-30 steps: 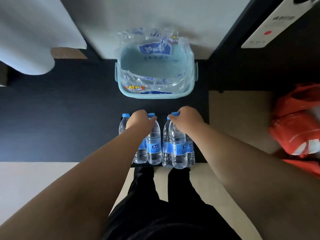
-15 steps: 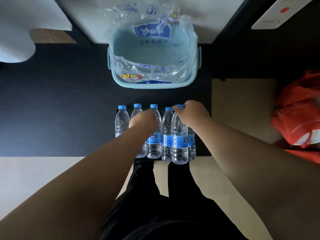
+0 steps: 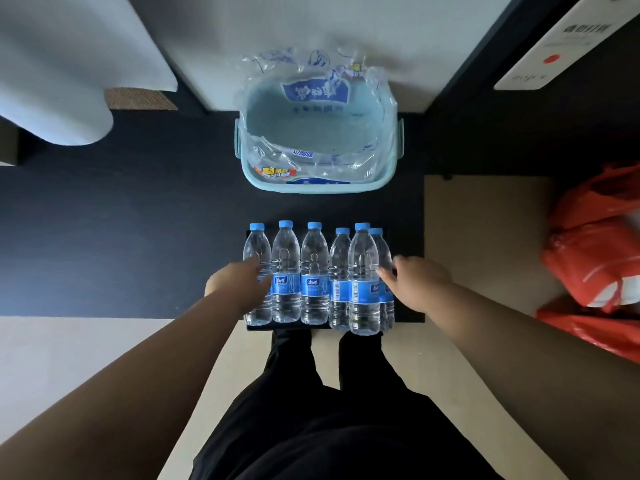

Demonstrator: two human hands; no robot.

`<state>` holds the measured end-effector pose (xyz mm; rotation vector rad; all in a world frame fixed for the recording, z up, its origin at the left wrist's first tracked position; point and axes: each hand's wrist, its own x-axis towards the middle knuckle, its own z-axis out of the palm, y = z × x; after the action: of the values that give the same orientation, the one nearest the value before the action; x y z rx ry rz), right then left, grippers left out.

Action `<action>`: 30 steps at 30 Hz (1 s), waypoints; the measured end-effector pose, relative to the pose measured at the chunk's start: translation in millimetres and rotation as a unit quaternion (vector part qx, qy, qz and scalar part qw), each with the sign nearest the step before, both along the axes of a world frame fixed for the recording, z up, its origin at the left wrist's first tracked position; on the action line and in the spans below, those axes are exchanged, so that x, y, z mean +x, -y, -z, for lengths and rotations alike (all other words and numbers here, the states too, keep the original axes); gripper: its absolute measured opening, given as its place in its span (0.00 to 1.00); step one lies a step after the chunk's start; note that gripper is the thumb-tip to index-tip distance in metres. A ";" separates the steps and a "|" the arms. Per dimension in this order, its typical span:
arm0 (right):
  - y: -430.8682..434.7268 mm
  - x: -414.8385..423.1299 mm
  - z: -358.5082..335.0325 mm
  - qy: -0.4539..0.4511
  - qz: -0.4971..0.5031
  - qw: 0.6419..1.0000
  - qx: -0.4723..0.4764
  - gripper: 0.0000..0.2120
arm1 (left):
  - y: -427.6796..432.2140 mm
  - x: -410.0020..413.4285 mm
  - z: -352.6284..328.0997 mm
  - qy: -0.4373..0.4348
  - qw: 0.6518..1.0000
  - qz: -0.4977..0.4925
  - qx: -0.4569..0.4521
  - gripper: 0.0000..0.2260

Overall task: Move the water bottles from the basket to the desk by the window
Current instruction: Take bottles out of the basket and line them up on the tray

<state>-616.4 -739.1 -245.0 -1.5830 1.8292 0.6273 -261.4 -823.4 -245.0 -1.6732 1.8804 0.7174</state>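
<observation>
**A:** Where do the bottles stand as you look down?

**B:** Six water bottles (image 3: 320, 275) with blue caps stand upright in a tight row on the dark desk (image 3: 104, 237), at its near edge, right in front of your legs. One at the right sits a little forward of its neighbours.

**A:** And the basket?

**B:** The pale blue basket (image 3: 318, 183) sits farther back on the same desk, well apart from the row, lined with crumpled clear plastic wrap (image 3: 311, 95). No bottles show inside it.

**A:** Your hands?

**B:** Your left hand (image 3: 235, 284) rests at the leftmost bottle, fingers loose and reaching onto its side, clamped on nothing. Your right hand (image 3: 414, 284) hovers just beside the rightmost bottle, fingers spread apart, fingertips near its label, gripping nothing.

**A:** Anything else in frame?

**B:** A red plastic bag (image 3: 595, 258) lies at your right, off the desk.
</observation>
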 end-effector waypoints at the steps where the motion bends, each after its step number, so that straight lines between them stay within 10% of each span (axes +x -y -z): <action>1: -4.2 -4.1 6.2 -0.005 -0.007 1.000 0.001 0.28 | -2.0 8.4 3.8 0.009 1.000 0.000 0.002 0.17; 20: -31.1 5.9 54.0 0.077 0.159 0.984 0.020 0.25 | -29.7 17.8 50.0 -0.020 0.980 -0.195 0.041 0.31; 30: -25.6 47.6 58.7 0.136 0.433 0.891 -0.011 0.23 | -32.6 -2.9 55.7 -0.058 0.907 -0.409 0.084 0.52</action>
<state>-568.8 -713.6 -303.6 -0.6627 2.0540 -0.0333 -264.4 -790.8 -300.7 -2.3332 1.0685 1.2725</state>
